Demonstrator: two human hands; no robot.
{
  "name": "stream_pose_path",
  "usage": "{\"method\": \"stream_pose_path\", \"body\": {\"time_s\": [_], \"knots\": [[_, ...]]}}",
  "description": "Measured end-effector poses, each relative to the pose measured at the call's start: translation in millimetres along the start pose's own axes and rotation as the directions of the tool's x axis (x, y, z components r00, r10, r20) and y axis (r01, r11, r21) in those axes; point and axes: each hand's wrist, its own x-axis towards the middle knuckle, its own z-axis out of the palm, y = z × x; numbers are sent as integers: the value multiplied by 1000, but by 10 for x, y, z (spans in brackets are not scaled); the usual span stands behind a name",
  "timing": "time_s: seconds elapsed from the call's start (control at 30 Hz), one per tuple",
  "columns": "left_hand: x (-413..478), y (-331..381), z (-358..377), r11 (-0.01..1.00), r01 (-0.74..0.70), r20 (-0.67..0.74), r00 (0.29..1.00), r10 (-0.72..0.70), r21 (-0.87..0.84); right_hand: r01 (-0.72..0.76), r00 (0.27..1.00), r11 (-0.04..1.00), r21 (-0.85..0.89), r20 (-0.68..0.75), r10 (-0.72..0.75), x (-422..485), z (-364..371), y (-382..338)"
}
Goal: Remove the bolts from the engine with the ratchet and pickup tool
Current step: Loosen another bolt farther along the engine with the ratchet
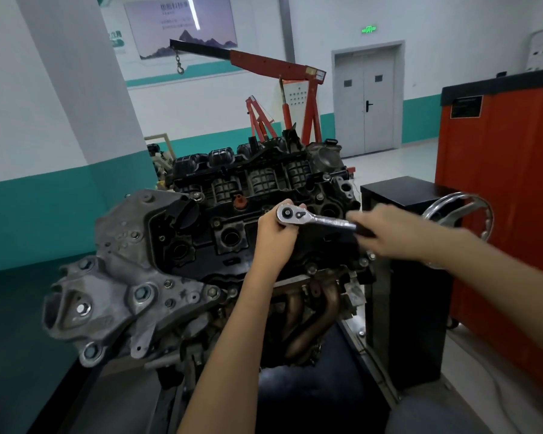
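Observation:
The engine (pixel 132 277) stands on a stand in front of me, its black valve cover (pixel 201 255) facing up. A chrome ratchet (pixel 314 218) lies level over the cover's right half, head to the left. My left hand (pixel 275 233) cups under the ratchet head and grips it. My right hand (pixel 386 231), blurred, is closed around the black handle end. Whatever sits under the ratchet head is hidden by my left hand. Several bolts (pixel 311 269) show along the cover's near edge. No pickup tool is visible.
A chrome handwheel (pixel 480 208) of the stand sits just right of my right hand. A black box (pixel 411 277) and a red tool cabinet (pixel 508 189) stand at the right. A red engine hoist (pixel 282 89) is behind the engine. A pillar (pixel 76 89) rises at left.

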Motion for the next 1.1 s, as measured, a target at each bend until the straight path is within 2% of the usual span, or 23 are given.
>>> {"method": "stream_pose_path", "body": {"time_s": [0.07, 0.13, 0.2, 0.23, 0.3, 0.37, 0.43, 0.5, 0.57, 0.63, 0.7, 0.77, 0.83, 0.87, 0.93, 1.03, 1.1], "knots": [[-24, -4, -5, 1000, 5, -40, 999, -6, -24, 28, 999, 991, -129, -19, -31, 112, -134, 25], [-66, -2, 3, 997, -7, -69, 998, 2, -80, -31, 996, 995, -93, -89, 23, 37, 20, -67], [-83, 1, 43, 996, 0, -95, 995, -8, -86, -127, 975, 981, 146, -163, 150, -165, 374, -303], [-77, 10, 76, 996, 3, -118, 993, -13, -89, -162, 957, 928, 334, -176, 231, -258, 552, -485], [-68, 28, 135, 985, 39, -188, 980, -71, -166, -178, 909, 749, 638, -185, 374, -328, 856, -903], [-38, 8, 151, 972, 95, -209, 968, -141, -214, -169, 863, 600, 782, -176, 473, -252, 1068, -1269], [-19, 2, 106, 991, 112, -168, 978, -124, -79, -155, 853, 546, 823, -167, 494, -177, 1153, -1455], [0, -20, 31, 996, 92, -97, 991, -90, 19, -176, 870, 612, 771, -169, 463, -183, 1111, -1335], [0, -24, -31, 998, 56, -25, 998, -55, 20, -183, 916, 743, 644, -162, 366, -241, 960, -1006], [-6, -2, -49, 1000, 16, 17, 1000, -16, 24, -156, 967, 861, 485, -101, 232, -254, 658, -589], [-9, 25, -30, 999, -2, 36, 999, 0, 45, -119, 991, 966, 228, -34, 130, -169, 257, -222], [-20, 39, -1, 998, -3, 43, 999, 1, 55, -82, 996, 997, 7, -33, 82, -83, -4, -56], [-46, 15, 16, 1000, 21, -11, 1000, -21, -2, -102, 991, 995, -20, -91, 100, -87, 54, -92], [-56, -8, 22, 999, 31, -47, 998, -33, -40, -133, 983, 990, 42, -126, 137, -126, 195, -172], [-72, -26, 44, 997, 37, -92, 995, -43, -75, -185, 952, 930, 317, -178, 250, -263, 542, -482], [-49, -1, 108, 994, 57, -123, 990, -69, -97, -195, 881, 685, 702, -181, 437, -312, 939, -1039], [-9, 14, 116, 990, 99, -134, 985, -112, -100, -151, 851, 551, 821, -175, 494, -238, 1076, -1358]]}}
